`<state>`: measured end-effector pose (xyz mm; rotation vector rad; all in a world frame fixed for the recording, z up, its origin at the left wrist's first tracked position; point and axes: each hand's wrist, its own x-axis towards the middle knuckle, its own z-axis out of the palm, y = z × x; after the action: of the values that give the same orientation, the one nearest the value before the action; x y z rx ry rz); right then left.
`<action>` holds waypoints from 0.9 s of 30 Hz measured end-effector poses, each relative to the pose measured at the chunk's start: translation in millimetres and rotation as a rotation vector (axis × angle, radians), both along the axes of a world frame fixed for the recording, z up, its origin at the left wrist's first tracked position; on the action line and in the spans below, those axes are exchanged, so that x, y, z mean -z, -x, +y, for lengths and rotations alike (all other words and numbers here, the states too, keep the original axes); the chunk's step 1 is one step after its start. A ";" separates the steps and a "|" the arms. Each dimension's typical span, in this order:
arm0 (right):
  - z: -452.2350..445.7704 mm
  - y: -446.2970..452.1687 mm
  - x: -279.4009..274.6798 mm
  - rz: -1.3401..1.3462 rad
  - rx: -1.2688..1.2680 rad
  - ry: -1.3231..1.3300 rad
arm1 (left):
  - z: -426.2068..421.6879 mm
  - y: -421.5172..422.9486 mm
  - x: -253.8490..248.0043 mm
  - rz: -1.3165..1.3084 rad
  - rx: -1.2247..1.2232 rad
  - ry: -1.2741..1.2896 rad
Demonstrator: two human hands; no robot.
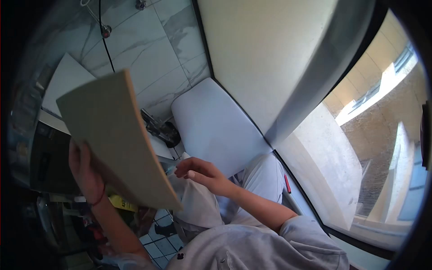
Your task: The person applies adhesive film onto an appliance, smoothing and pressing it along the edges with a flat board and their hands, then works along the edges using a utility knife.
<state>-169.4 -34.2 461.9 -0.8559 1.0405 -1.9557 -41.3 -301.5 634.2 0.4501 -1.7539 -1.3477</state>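
A flat rectangular board [112, 139], grey-brown with a lighter tan edge, is held up and tilted at the left. My left hand [85, 173], with a red string on its wrist, grips the board's left side; some of its fingers are hidden behind the board. Just right of the board's lower edge, my right hand [201, 175] is raised over my lap with its fingers loosely curved and apart, holding nothing. A white padded surface [216, 121] lies beyond my right hand.
Dark metal equipment [162, 130] stands behind the board. A red pen-like object [287, 183] lies by the window frame at my right. A yellow item [122, 203] sits among clutter at lower left. A black cable [107, 49] hangs against the marbled tiles.
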 end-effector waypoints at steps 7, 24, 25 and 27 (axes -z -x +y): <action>41.5 40.8 -11.1 -0.796 0.077 0.032 | 51.3 107.3 9.9 0.395 0.555 0.346; -11.2 167.1 84.6 0.217 0.489 -0.353 | 40.8 172.8 222.2 -0.391 0.515 -0.262; -15.4 175.3 88.6 0.374 0.571 -0.450 | 34.2 191.9 228.9 -0.348 0.461 -0.203; 2.1 164.5 85.7 0.723 0.911 -0.582 | 19.1 229.9 248.2 -0.289 0.348 -0.136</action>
<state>-333.9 -32.1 376.3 -0.8224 2.6292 -1.7924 -271.2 -282.5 386.0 0.4455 -2.0535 -1.7227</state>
